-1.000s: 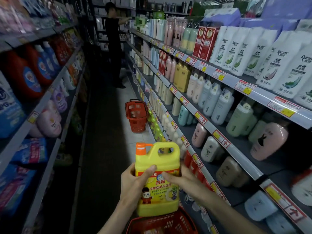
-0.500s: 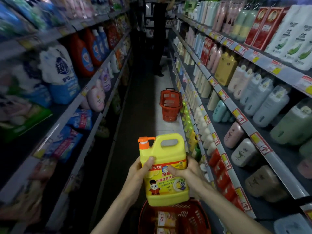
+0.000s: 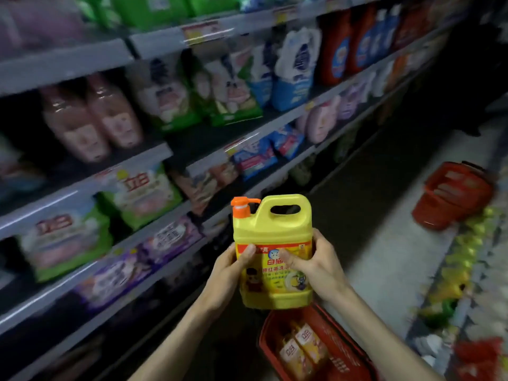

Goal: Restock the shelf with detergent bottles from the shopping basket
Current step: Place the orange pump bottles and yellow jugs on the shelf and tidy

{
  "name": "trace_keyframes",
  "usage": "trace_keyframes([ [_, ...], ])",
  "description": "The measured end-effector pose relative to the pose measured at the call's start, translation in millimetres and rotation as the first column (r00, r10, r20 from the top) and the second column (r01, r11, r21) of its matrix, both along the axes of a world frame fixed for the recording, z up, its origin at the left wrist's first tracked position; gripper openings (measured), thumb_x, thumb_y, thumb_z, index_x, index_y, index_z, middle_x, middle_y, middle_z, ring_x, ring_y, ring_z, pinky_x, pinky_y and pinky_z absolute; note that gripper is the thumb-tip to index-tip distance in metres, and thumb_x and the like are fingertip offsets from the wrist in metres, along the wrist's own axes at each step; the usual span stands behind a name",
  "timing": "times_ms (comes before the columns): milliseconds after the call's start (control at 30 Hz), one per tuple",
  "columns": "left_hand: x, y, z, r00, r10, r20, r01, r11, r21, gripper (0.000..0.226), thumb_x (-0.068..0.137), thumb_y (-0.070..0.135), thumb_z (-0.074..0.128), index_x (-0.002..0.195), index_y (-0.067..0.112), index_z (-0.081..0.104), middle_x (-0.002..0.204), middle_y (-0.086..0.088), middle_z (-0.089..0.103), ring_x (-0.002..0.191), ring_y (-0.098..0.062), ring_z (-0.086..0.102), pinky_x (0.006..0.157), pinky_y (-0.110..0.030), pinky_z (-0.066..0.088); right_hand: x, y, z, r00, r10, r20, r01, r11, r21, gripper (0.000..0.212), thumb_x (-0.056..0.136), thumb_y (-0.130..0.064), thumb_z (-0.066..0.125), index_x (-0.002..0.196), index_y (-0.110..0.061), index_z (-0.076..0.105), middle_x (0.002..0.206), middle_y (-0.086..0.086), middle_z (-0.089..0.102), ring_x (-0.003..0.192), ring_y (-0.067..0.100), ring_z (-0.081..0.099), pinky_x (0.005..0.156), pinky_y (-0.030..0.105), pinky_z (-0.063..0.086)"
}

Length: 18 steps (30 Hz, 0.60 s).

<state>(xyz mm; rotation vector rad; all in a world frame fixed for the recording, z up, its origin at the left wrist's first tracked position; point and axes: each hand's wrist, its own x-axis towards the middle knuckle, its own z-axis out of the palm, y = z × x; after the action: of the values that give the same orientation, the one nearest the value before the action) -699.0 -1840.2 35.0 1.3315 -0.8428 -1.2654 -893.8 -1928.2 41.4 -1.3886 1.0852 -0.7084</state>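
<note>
A yellow detergent bottle [image 3: 272,232] with an orange pump and a moulded handle stands upright in front of me, held between both hands. My left hand [image 3: 228,273] grips its left side, thumb across the red label band. My right hand [image 3: 316,265] grips the right side, thumb on the label. Directly below sits a red shopping basket [image 3: 341,356] on the floor, with two more yellow-labelled detergent bottles [image 3: 302,350] lying inside. The shelf [image 3: 82,276] on the left holds bagged and bottled laundry products, blurred by motion.
A second red basket [image 3: 453,196] stands on the aisle floor at the right. Yellow and green bottles [image 3: 461,270] line the low shelf along the right edge. Dark floor runs up the aisle between the shelving.
My view has swung left from the right-hand shampoo shelves to the left-hand laundry shelves. The bottle stays in both hands at about the same height above the basket.
</note>
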Motion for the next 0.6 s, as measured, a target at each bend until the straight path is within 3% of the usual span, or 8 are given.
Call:
trace_keyframes([
  [133, 30.4, 62.9, 6.9, 0.972, 0.232, 0.035, -0.233, 0.973, -0.001, 0.04, 0.102, 0.036, 0.055, 0.135, 0.016, 0.065, 0.13, 0.001, 0.075, 0.122, -0.017, 0.071, 0.1, -0.034, 0.056, 52.0, 22.9, -1.7, 0.97, 0.241, -0.033, -0.241, 0.97, -0.009, 0.061, 0.079, -0.038, 0.091, 0.13, -0.025, 0.06, 0.117, -0.003, 0.078, 0.107, 0.014, 0.077, 0.094, 0.045, 0.063],
  [300, 70.6, 154.8, 11.9, 0.879, 0.476, 0.042, -0.475, 0.88, -0.029, 0.04, 0.099, 0.036, 0.056, 0.133, 0.018, 0.066, 0.126, 0.003, 0.077, 0.117, -0.013, 0.072, 0.09, -0.026, 0.059, 132.6, 71.0, 10.0, 0.87, 0.484, -0.093, -0.491, 0.867, -0.08, 0.069, 0.074, -0.048, 0.092, 0.132, -0.031, 0.059, 0.117, -0.009, 0.077, 0.108, 0.007, 0.075, 0.094, 0.039, 0.063],
  [467, 114.3, 254.8, 17.8, 0.779, 0.626, 0.026, -0.624, 0.779, -0.07, 0.039, 0.101, 0.033, 0.055, 0.134, 0.015, 0.065, 0.125, -0.004, 0.077, 0.117, -0.021, 0.073, 0.093, -0.035, 0.062, 209.3, 147.3, 23.7, 0.757, 0.642, -0.122, -0.653, 0.743, -0.144, 0.075, 0.071, -0.056, 0.094, 0.133, -0.034, 0.059, 0.12, -0.012, 0.076, 0.11, 0.005, 0.073, 0.096, 0.039, 0.063],
  [600, 151.4, 346.6, 19.5, 0.684, 0.73, 0.001, -0.727, 0.681, -0.09, 0.04, 0.1, 0.033, 0.057, 0.134, 0.011, 0.064, 0.125, -0.008, 0.076, 0.117, -0.025, 0.074, 0.097, -0.044, 0.061, 272.2, 227.9, 35.3, 0.665, 0.736, -0.129, -0.746, 0.642, -0.177, 0.073, 0.073, -0.048, 0.093, 0.134, -0.031, 0.058, 0.12, -0.011, 0.076, 0.109, 0.003, 0.073, 0.094, 0.037, 0.063],
])
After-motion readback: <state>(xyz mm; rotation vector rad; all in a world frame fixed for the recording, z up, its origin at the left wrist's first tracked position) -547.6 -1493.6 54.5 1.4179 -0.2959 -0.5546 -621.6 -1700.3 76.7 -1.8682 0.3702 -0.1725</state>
